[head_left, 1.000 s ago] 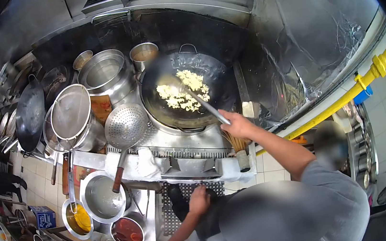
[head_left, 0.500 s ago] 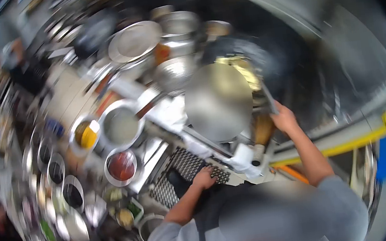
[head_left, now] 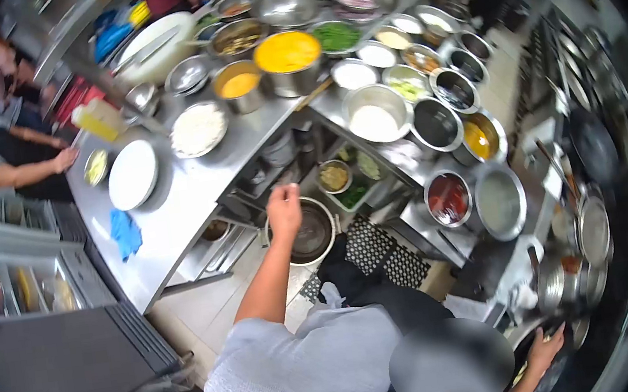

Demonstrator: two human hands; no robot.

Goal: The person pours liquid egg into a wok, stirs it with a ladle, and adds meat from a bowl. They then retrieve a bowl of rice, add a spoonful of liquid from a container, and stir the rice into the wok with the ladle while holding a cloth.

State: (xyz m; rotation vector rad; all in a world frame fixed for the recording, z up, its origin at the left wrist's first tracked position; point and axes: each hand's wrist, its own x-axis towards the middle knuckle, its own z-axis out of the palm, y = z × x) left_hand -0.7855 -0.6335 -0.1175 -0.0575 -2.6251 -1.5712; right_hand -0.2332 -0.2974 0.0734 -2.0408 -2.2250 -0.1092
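My left hand (head_left: 285, 214) reaches out in front of me, its fingers curled in together; whatever they may hold is too small to make out. In the view it overlaps the rim of a deep round pot (head_left: 313, 237) with a dark inside, low by the floor. At the lower right, my right hand (head_left: 544, 349) is bent round something dark beside the stove pans, and I cannot make out what it is. The pan rim (head_left: 521, 333) beside it is partly hidden by a head in a cap.
A steel counter (head_left: 179, 248) bears a white bowl (head_left: 133, 175), a blue cloth (head_left: 126, 235) and pots of yellow liquid. Several sauce pots, one with red sauce (head_left: 448, 199), line the right counter. Another person's hand (head_left: 65, 159) is at the left.
The view has swung left, away from the stove towards the counter. My left hand has reached out over the pot. My right hand, earlier on a long handle at the wok, is now at the lower right.
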